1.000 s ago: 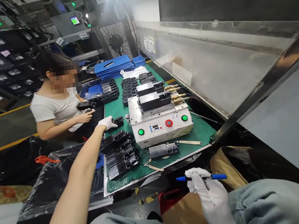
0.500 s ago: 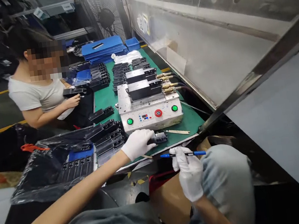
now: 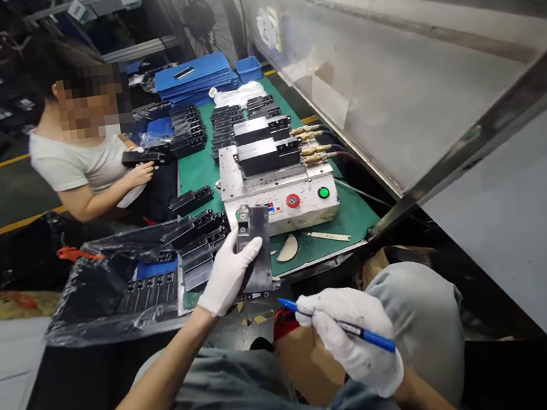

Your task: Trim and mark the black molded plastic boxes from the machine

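My left hand [image 3: 226, 268], in a white glove, grips a long black rectangular part [image 3: 261, 250] and holds it raised in front of the machine, thumb across its face. The part stands nearly upright, with small fittings at its upper end. In my gloved right hand [image 3: 354, 335] is a blue marker pen [image 3: 366, 338], pinched between thumb and fingers, its blue end pointing left toward the black part but apart from it. Behind them a white machine [image 3: 281, 207] with buttons carries two more black parts [image 3: 270, 156] on top.
A plastic-lined bin [image 3: 99, 302] of black parts stands at the left. On the green table [image 3: 295, 259] lie a half-round piece [image 3: 287, 249] and a thin stick [image 3: 328, 235]. Across from me a co-worker [image 3: 85, 149] handles another part. Brass hose fittings [image 3: 314, 154] stick out at right.
My left hand has lifted the black part off the table edge and turned it up, moving left. My right hand has come closer, and the pen now slants.
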A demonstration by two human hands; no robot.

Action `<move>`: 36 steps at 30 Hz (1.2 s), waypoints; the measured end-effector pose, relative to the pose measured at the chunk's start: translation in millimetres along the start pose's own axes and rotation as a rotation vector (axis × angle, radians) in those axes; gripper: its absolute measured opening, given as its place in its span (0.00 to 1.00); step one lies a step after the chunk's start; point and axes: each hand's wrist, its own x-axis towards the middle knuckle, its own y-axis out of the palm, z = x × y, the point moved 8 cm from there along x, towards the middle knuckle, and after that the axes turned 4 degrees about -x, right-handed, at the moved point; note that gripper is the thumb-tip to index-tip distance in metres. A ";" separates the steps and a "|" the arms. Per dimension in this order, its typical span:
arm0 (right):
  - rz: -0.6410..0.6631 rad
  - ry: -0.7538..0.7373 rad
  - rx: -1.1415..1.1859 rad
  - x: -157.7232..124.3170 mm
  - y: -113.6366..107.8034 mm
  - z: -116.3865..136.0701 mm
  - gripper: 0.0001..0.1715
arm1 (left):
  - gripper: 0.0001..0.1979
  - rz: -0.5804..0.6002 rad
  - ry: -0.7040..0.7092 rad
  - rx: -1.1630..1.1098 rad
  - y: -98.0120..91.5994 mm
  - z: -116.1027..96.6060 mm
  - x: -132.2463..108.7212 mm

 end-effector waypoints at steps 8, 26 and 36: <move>0.116 -0.252 -0.266 2.3 55.4 8.3 0.14 | 0.22 -0.316 0.029 -0.161 -42.7 -3.9 -19.4; 0.160 -0.317 -0.257 6.4 101.0 15.7 0.19 | 0.22 -0.387 0.037 -0.201 -57.4 1.3 -13.3; -0.081 0.021 0.100 4.6 83.8 8.0 0.15 | 0.26 -0.219 -0.144 -0.993 -62.2 18.7 -0.2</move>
